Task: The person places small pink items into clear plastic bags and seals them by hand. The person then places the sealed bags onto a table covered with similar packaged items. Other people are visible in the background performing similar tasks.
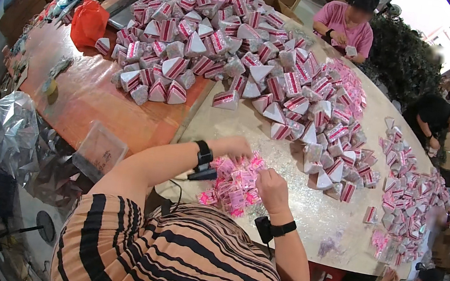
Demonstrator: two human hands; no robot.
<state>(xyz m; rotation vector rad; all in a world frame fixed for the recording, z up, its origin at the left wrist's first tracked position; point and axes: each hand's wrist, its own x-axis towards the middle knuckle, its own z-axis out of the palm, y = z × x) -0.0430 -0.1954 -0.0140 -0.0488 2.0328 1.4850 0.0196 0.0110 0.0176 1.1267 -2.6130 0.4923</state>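
Note:
On the pale tabletop close in front of me lies a heap of small pink and white packets (236,188). My left hand (233,147) reaches over its far edge, fingers curled downward. At the heap's right side, my right hand (272,188) is closed, thumb and fingers pressed together. Whatever either hand pinches is hidden or too small to name. A dark, slim object (202,174) lies beside the heap under my left wrist. Black bands sit on both wrists.
Beyond my hands rises a large pile of wedge-shaped pink and white packs (193,45), spreading to the right. A red plastic bag (88,23) and a clear plastic box (101,149) stand left. A co-worker in pink (348,24) works across the table; others sit right.

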